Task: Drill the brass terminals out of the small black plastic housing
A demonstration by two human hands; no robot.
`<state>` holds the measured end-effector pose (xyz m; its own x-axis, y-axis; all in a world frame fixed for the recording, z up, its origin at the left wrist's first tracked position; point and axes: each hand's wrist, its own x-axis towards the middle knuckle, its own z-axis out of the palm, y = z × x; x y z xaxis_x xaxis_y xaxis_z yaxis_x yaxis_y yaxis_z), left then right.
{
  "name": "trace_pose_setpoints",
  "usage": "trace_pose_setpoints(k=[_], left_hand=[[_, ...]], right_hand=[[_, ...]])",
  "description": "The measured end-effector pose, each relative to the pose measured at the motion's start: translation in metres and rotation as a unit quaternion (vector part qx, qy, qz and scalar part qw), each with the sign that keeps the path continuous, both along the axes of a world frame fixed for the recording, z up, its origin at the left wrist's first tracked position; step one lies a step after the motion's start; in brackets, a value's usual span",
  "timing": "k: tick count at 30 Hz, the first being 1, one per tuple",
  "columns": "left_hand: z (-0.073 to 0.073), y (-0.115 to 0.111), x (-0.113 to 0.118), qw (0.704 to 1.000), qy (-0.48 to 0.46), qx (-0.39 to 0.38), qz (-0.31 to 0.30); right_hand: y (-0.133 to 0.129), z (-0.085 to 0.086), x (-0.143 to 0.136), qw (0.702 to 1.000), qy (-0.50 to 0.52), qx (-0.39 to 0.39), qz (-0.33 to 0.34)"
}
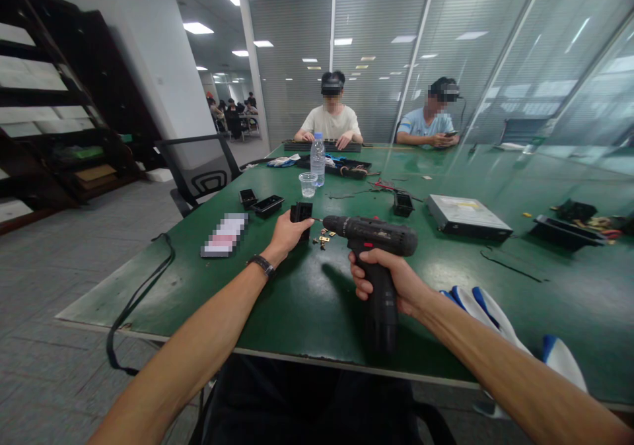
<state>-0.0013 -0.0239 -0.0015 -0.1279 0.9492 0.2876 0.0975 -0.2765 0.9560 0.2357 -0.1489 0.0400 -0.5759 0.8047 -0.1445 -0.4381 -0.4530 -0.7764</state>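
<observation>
Clearly, the bit (317, 220) is the likeliest source of trouble: it reaches from the drill (381, 237) toward the black block (301, 212) in the left hand (286, 235), close beside the bare thumb, so a slip under sideways pressure could nick it. Only that one hand braces the block, so the drill's twist might wrench it round, and a slanted bit could chew whatever it bears on. Small brass pieces (324, 239) lie on the worktop (297, 319) between the hands, where a careless sweep might scatter them; the cup (308, 184), just beyond the left hand, could tip if knocked. As for the hands, the left is closed on the block, thumb along its near side; whether the block also rests on the worktop is hard to tell. The right hand (391, 273) is wrapped about the drill's grip, fingers curled round the front; whether one presses the trigger cannot be told, nor whether the bit touches the block.
</observation>
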Motion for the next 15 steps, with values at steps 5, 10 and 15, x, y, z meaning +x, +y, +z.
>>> trace_pose_setpoints(k=[5, 10, 15], left_hand=[[-0.0006, -0.0005, 0.0000, 1.000, 0.001, 0.004, 0.001], [-0.0029, 0.0012, -0.0013, 1.000, 0.022, 0.012, 0.004], [-0.0044, 0.0029, -0.0020, 1.000, 0.024, 0.013, 0.009]], right_hand=[[-0.0002, -0.0014, 0.0001, 1.000, 0.000, 0.006, 0.002], [0.0005, -0.0026, 0.0003, 1.000, -0.002, 0.005, 0.000], [0.0016, -0.0036, 0.0006, 1.000, -0.002, 0.010, 0.003]])
